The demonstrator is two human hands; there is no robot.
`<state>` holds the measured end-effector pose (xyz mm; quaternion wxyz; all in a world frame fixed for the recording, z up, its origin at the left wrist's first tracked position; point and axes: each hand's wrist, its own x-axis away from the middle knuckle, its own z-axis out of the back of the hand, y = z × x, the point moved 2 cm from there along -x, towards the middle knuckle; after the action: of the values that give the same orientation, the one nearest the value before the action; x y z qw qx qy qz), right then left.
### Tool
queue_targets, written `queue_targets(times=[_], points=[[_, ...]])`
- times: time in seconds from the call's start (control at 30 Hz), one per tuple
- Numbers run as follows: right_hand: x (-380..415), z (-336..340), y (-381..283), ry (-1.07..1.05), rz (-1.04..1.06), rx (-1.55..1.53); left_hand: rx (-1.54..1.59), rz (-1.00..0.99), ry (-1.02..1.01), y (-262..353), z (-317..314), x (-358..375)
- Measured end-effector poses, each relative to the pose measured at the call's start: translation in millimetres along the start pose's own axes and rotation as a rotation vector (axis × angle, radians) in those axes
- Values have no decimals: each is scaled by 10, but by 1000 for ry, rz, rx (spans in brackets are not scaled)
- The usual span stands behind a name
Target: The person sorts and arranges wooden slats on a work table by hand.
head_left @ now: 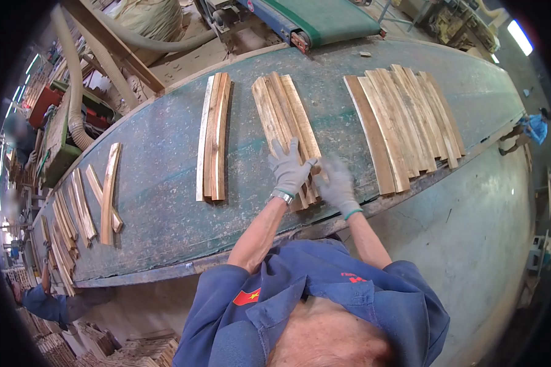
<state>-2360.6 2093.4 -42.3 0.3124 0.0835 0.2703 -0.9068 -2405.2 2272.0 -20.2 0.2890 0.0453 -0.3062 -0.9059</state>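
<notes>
My left hand [291,168], in a grey work glove with a metal watch at the wrist, lies with fingers spread across a group of wooden slats [278,107]. The slats lie side by side, running away from me, their near ends partly hidden under the glove. At the right edge of this group is my right hand [338,186], gloved too and blurred by motion, its fingers stretched out and apart. Left of my hands lies a narrow bundle of slats [213,137]. A wider row of slats [404,125] lies to the right.
The worn green table [159,165] curves around in front of me. More loose slats [109,196] lie farther left, where a co-worker [46,303] stands at the edge. A green conveyor belt [330,21] meets the far side. Another person [532,128] is far right.
</notes>
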Motion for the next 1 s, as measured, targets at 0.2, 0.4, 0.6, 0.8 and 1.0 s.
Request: queue_targets(times=[0.2,0.4,0.6,0.8,1.0], points=[[106,76,75,-101,-58,269,216,115,146,-365,269,-29],[160,200,-24,-130,-177,203,190,242,2,-337,312,-106],[127,286,235,-248,-359,-429,193,227,-37,-179,325,-56],[249,393,140,-215,-467,-1010,52,205,-68,58,257,-73],[300,316,282,-152,-594,-1305,83,116,-5,-228,110,-129]])
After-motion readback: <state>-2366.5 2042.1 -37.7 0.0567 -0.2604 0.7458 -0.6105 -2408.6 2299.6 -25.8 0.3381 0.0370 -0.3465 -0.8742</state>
